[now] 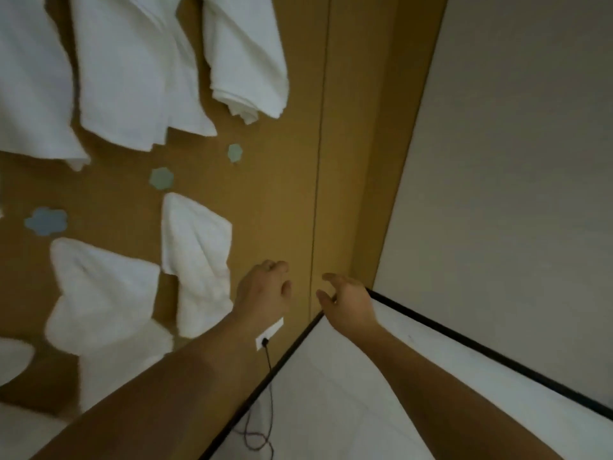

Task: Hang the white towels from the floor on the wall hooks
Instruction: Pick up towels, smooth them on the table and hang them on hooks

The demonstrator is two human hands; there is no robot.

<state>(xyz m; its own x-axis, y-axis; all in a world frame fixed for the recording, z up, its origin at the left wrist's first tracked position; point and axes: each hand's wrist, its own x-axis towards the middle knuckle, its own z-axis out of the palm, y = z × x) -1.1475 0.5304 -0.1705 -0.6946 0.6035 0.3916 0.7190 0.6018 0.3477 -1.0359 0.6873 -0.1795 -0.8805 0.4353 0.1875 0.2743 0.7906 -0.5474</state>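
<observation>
Several white towels hang on a tan wooden wall (282,194). Three large ones hang in the upper row, the rightmost (245,58) folded. Lower down, a smaller towel (197,257) hangs just left of my left hand (265,290), and another (99,293) hangs further left. Flower-shaped hooks in pale green (161,178), (235,152) and blue (46,221) carry nothing. My left hand is loosely curled in front of the wall and holds nothing. My right hand (345,300) reaches forward with relaxed fingers, also holding nothing. No towel on the floor is in view.
A white wall socket (269,333) with a black cable (268,393) plugged in sits below my left wrist. A black baseboard (481,346) lines the white floor (348,393). A grey wall (514,161) meets the wooden one at the right corner.
</observation>
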